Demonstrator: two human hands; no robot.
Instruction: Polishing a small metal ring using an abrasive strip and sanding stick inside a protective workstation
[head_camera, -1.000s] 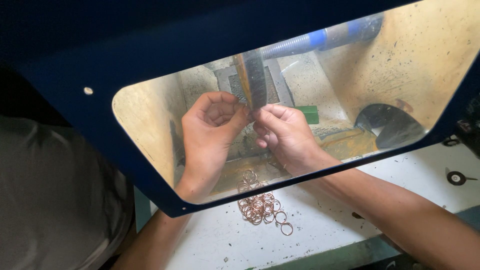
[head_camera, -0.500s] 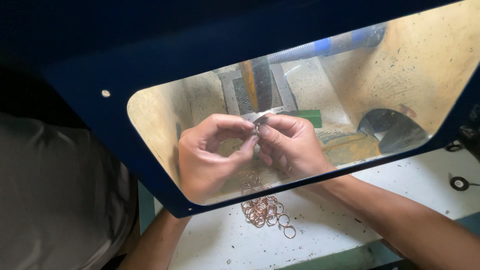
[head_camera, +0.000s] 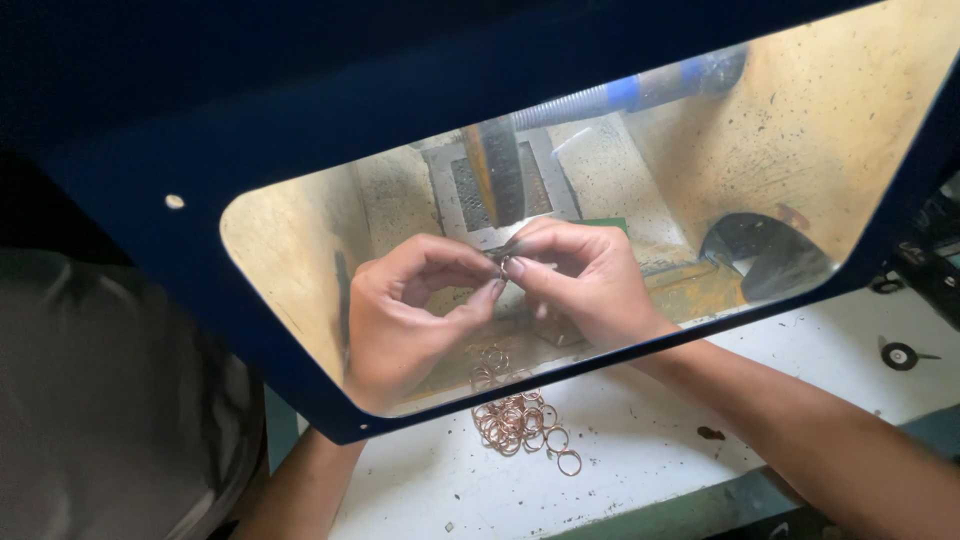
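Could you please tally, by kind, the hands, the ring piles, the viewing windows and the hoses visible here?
Hands: 2, the left hand and the right hand, fingertips meeting on a small ring-like piece
Pile of copper-coloured rings: 1
Viewing window in the blue hood: 1
Ribbed hose: 1
Total: 5

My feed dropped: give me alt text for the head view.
Behind a clear window in a blue hood, both hands pinch a small ring together, left hand and right hand. A pile of copper rings lies below on the white bench.
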